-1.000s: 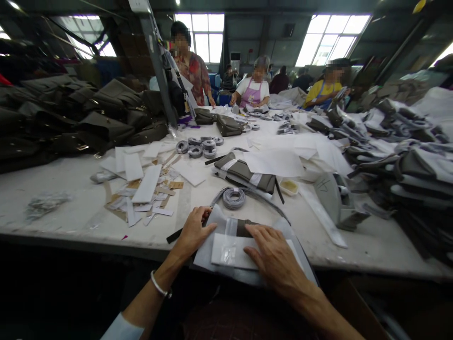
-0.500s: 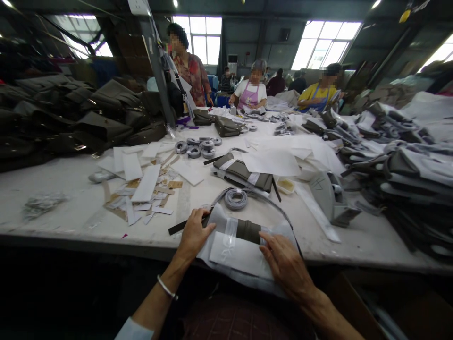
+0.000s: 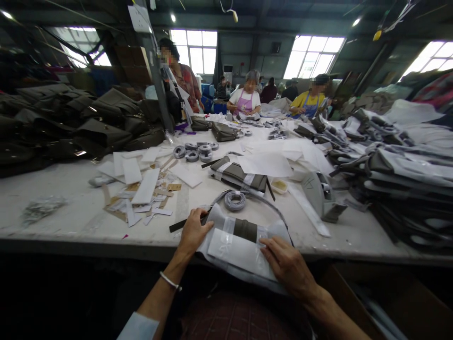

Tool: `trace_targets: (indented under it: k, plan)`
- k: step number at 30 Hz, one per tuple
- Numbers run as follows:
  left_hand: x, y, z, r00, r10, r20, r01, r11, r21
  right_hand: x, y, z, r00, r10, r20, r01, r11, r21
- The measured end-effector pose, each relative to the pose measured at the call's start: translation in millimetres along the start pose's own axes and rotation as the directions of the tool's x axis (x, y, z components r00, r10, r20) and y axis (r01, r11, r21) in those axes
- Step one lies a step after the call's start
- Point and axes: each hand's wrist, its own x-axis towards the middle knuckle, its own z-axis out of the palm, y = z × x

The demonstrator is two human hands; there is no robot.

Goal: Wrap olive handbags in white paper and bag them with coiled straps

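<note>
A dark olive bag [image 3: 245, 230] lies before me at the table's front edge, partly wrapped in pale sheet. A white card [image 3: 235, 255] covers its near side, and strips of clear tape [image 3: 229, 225] cross the bag. My left hand [image 3: 196, 230] is closed on the bag's left edge, thumb on top, the other fingers partly hidden behind. With fingers extended, my right hand [image 3: 285, 259] rests on the tape at the bag's right side. The wrapped strap [image 3: 274, 208] arcs behind the bag. A wrapped coil [image 3: 235, 200] sits inside that arc.
White cards and paper scraps [image 3: 145, 186] lie left. Behind the bag is another taped bag [image 3: 237, 174]. A tape dispenser [image 3: 320, 193] stands right, beside stacked wrapped bags [image 3: 406, 189]. Unwrapped bags [image 3: 102, 123] are heaped at far left. Co-workers [image 3: 247, 97] are across the table.
The view has tilted up slightly and turned a little right. Both hands keep nearly the same places on the bag; the right fingers have shifted only slightly.
</note>
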Motion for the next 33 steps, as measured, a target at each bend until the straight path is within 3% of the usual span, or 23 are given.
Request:
trace_targets:
  k: [6,10,13,16,20,23,26,29,33]
  plan:
    - [3.7,2.7,-8.4,0.997,-0.055,0.058,0.057,0.997,-0.042,3.6,-38.5,-12.5,0.997,-0.07,0.032,0.073,0.991,-0.112]
    - [-3.4,-5.0,-21.2,0.982,-0.11,0.154,0.124,0.988,-0.089,4.7,-65.7,8.8,0.978,-0.117,0.171,0.136,0.985,-0.104]
    - [-13.6,-3.9,-37.8,0.944,-0.193,0.266,0.256,0.94,-0.226,7.8,-68.1,24.8,0.97,-0.102,0.222,0.127,0.987,-0.1]
    - [-24.4,16.6,-56.9,0.903,-0.229,0.362,0.396,0.772,-0.498,15.1,-56.5,18.6,0.98,-0.076,0.185,0.089,0.994,-0.064]
    - [-31.1,58.7,-70.6,0.945,0.018,0.328,0.258,0.575,-0.777,38.8,-26.3,-22.3,0.99,0.046,0.132,-0.055,0.996,0.068]
    - [-30.0,74.4,-64.5,0.936,0.133,0.326,0.225,0.486,-0.845,64.3,3.1,-58.3,0.954,0.249,0.166,-0.277,0.946,0.171]
    - [-29.8,70.7,-47.7,0.918,0.135,0.374,0.273,0.471,-0.839,85.3,32.4,-88.4,0.875,0.416,0.247,-0.483,0.783,0.391]
    - [-31.7,60.5,-27.9,0.898,0.08,0.433,0.347,0.477,-0.808,97.3,57.0,-109.8,0.804,0.494,0.332,-0.59,0.593,0.547]
    - [-33.3,57.7,-2.4,0.849,0.108,0.517,0.411,0.481,-0.775,105.1,82.3,-124.1,0.738,0.592,0.325,-0.658,0.523,0.541]
